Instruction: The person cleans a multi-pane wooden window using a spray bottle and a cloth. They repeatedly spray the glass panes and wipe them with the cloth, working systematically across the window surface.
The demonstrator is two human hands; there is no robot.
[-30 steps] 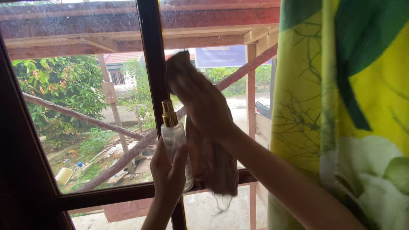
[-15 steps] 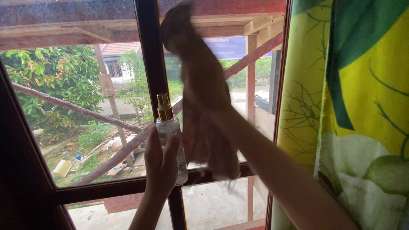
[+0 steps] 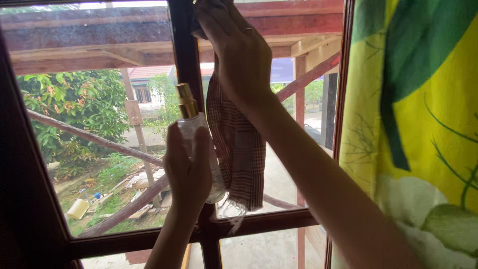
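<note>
- Nearest to us, lower centre of the frame, our left hand (image 3: 188, 172) is wrapped around a clear spray bottle (image 3: 199, 144) with a gold nozzle, grip clenched on its body, bottle upright in front of the dark window frame (image 3: 185, 60).
- Just right of the bottle, our right arm runs up from the lower right corner, and our right hand (image 3: 239, 50) sits at the top centre, pressing a brown checked cloth (image 3: 239, 149) to the glass pane (image 3: 294, 124); its grip is grasping the cloth's top end.
- The cloth hangs down below that hand, its frayed end just above the frame's crossbar, touching the bottle's side.
- At the right edge hangs a yellow and green leaf-print curtain (image 3: 418, 124).
- Beyond the glass we see wooden beams (image 3: 89, 137), a leafy green bush (image 3: 74, 107) at left, and a red-roofed building (image 3: 144, 82) far behind.
</note>
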